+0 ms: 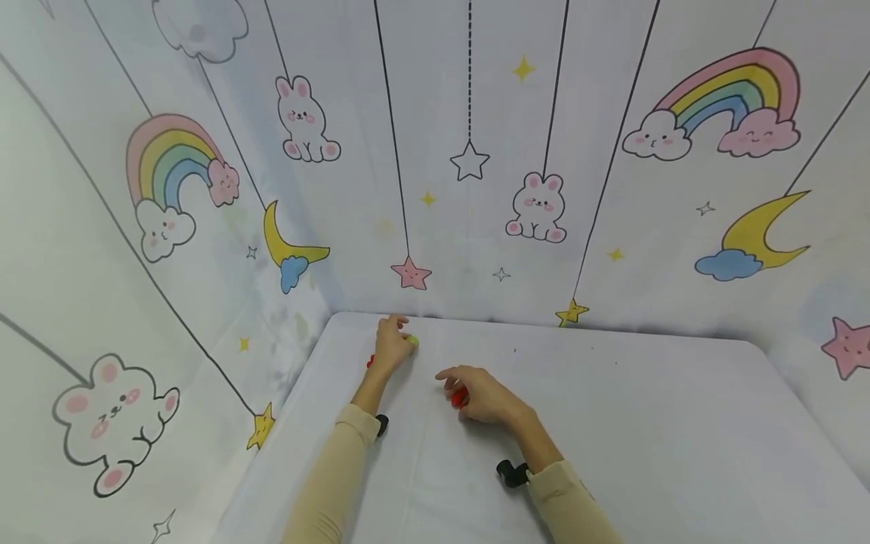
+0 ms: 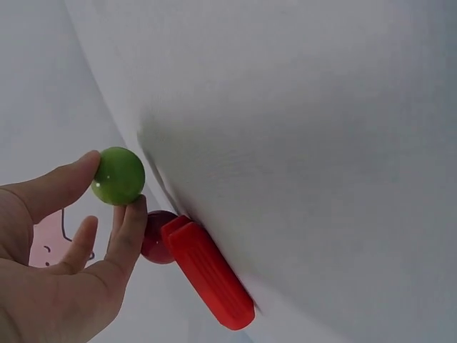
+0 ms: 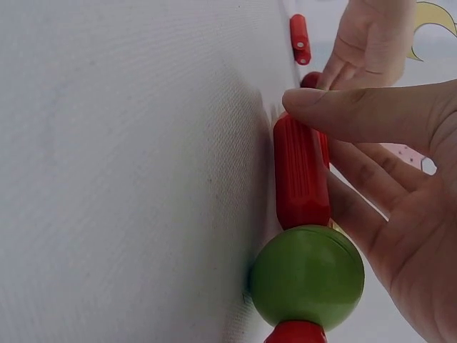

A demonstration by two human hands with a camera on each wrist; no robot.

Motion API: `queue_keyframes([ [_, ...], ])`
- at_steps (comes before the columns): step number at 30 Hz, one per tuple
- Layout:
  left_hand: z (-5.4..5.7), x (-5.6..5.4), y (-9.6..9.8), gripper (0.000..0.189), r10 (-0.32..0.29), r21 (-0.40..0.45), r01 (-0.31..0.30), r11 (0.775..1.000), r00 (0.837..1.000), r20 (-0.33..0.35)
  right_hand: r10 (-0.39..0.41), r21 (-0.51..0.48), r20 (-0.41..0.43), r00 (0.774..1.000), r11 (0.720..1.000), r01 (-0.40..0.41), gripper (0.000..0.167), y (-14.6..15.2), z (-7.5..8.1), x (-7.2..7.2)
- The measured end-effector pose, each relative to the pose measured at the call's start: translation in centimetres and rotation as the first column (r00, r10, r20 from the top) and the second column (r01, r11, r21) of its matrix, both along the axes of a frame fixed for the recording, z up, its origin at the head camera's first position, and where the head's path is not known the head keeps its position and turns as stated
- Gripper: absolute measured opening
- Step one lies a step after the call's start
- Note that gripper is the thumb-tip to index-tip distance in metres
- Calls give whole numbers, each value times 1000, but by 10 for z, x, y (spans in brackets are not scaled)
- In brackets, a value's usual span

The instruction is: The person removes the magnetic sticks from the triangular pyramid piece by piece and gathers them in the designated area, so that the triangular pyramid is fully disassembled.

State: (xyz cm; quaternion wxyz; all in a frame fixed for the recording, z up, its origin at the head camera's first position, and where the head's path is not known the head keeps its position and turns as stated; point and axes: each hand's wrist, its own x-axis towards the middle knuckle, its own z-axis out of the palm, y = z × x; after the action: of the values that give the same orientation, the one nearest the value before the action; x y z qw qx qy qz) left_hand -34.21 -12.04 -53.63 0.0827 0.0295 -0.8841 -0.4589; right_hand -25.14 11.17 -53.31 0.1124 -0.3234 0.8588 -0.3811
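Note:
My left hand (image 1: pixel 393 344) pinches a glossy green ball (image 2: pixel 118 176) between thumb and fingertips, just above the table's far left part. Beside those fingers in the left wrist view are a dark red ball (image 2: pixel 158 237) and a ridged red bar (image 2: pixel 208 273). My right hand (image 1: pixel 482 394), lower and to the right, grips another ridged red bar (image 3: pixel 301 171) between its thumb and fingers. Against the near end of this bar sits a larger-looking green ball (image 3: pixel 307 276), with a further red piece (image 3: pixel 298 332) below it, cut off by the frame.
A white cloth covers the table (image 1: pixel 646 423). Behind and to the left stand pale walls (image 1: pixel 435 113) printed with rabbits, stars and rainbows. Two red pieces (image 3: pixel 300 36) lie farther off, past the hands, in the right wrist view.

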Motion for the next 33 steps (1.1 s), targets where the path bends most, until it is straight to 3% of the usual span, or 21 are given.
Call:
queue_keyframes([
  [8, -9, -1, 7, 50, 10, -91, -12, 996, 1000, -14, -1, 6, 11, 1000, 1000, 1, 70, 2, -3, 1],
  [12, -8, 1, 10, 47, 23, -111, -26, 993, 999, -27, -6, 11, -5, 1000, 1000, 6, 70, 3, -4, 0],
  [20, -1, 9, 12, 46, 9, -125, -16, 992, 998, -55, -9, 21, -24, 1000, 1000, 9, 71, 1, 0, 2],
  [33, -4, 11, 7, 49, -5, -129, -4, 992, 998, -69, -12, 29, -41, 999, 1000, 13, 73, -2, -2, 3],
])
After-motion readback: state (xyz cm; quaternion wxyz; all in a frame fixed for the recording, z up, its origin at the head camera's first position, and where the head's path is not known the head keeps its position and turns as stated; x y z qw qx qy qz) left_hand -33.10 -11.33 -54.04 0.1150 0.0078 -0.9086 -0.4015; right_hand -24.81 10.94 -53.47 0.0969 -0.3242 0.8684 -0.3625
